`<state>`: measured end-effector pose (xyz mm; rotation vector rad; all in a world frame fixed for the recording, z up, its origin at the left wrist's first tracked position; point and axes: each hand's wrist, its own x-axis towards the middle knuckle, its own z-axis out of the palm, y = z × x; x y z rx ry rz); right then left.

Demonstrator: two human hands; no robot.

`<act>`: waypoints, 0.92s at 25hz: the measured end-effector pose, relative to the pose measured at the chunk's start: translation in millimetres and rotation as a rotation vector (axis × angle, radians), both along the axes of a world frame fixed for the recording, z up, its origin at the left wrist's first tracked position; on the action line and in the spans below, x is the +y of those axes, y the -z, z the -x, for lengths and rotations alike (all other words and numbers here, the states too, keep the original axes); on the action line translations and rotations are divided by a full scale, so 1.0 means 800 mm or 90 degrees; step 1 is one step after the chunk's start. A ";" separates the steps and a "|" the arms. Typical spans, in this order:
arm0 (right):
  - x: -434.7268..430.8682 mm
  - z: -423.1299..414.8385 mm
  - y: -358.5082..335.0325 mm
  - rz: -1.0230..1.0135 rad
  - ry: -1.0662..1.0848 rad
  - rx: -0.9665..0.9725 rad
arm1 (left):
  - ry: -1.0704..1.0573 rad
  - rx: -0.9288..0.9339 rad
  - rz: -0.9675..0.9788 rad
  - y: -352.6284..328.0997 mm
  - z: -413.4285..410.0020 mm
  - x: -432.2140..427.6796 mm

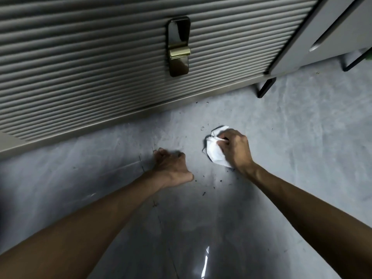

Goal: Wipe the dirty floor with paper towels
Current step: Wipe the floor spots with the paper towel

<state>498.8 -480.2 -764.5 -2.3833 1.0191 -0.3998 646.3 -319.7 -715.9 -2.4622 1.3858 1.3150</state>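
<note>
My right hand (235, 150) grips a crumpled white paper towel (214, 151) and presses it onto the grey floor (281, 137). Small dark specks of dirt (203, 193) lie scattered on the floor around and below the towel. My left hand (171, 166) rests on the floor to the left of the towel, fingers curled under, holding nothing. Both forearms reach in from the bottom corners.
A ribbed grey cabinet front (80, 67) with a brass-coloured latch (179, 47) stands just beyond the hands. To the right stands a grey cabinet (322, 37) on thin black legs (265, 87). A glossy reflection (204, 260) shows on the floor near me.
</note>
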 end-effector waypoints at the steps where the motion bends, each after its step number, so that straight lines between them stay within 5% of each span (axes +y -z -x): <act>1: -0.005 0.009 -0.001 0.010 -0.027 0.003 | 0.002 -0.001 0.000 0.001 0.001 0.002; 6: -0.085 -0.037 0.009 -0.020 0.340 0.041 | 0.007 -0.009 -0.024 0.013 0.000 0.002; 10: -0.011 -0.086 0.005 -0.074 0.096 -0.012 | -0.001 -0.001 -0.024 0.021 -0.002 -0.001; 12: -0.004 -0.085 0.000 -0.046 -0.042 0.069 | -0.007 -0.006 -0.027 0.023 -0.001 -0.001; 18: -0.024 -0.112 0.009 0.022 0.115 0.059 | -0.005 -0.002 -0.038 0.016 0.001 -0.002; 23: -0.014 -0.087 0.005 0.037 -0.077 0.092 | 0.011 0.010 -0.025 0.009 -0.002 0.003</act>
